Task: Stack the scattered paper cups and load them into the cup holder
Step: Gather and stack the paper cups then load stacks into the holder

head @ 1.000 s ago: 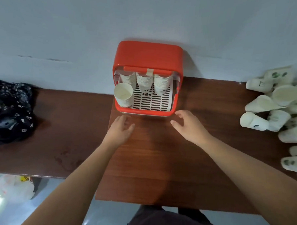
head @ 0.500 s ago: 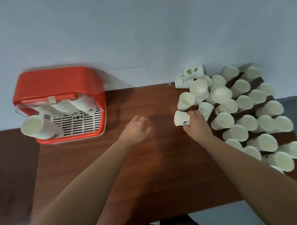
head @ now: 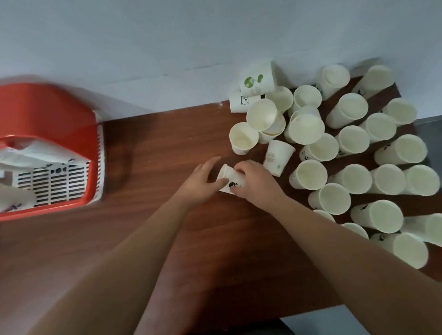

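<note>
Reaching in from the near edge of the table [head: 231, 255], both bare forearms converged at mid-table.

Right hand [head: 256, 184]: fingers curled over the body of one paper cup [head: 232, 179]. The cup lay tipped on its side, mouth pointing left, with a small black print on its wall.

Left hand [head: 201, 184]: thumb against the cup's lower wall, fingers spread round the mouth end. It appeared to grip the rim, though blur left the contact unsure.

The cup sat directly between the two hands, low over the wood. Whether it touched the surface could not be told.

Just beyond and to the right were the scattered cups [head: 309, 175]. There were many, mostly on their sides with mouths toward the camera, some overlapping. They filled the table's right end back to the wall [head: 184, 42].

Far left, well apart from both hands, the red cup holder [head: 47, 109] stood against the wall. Its open front showed a white slatted tray [head: 50, 179] and pale stacked cups [head: 24, 155], which were blurred.
</note>
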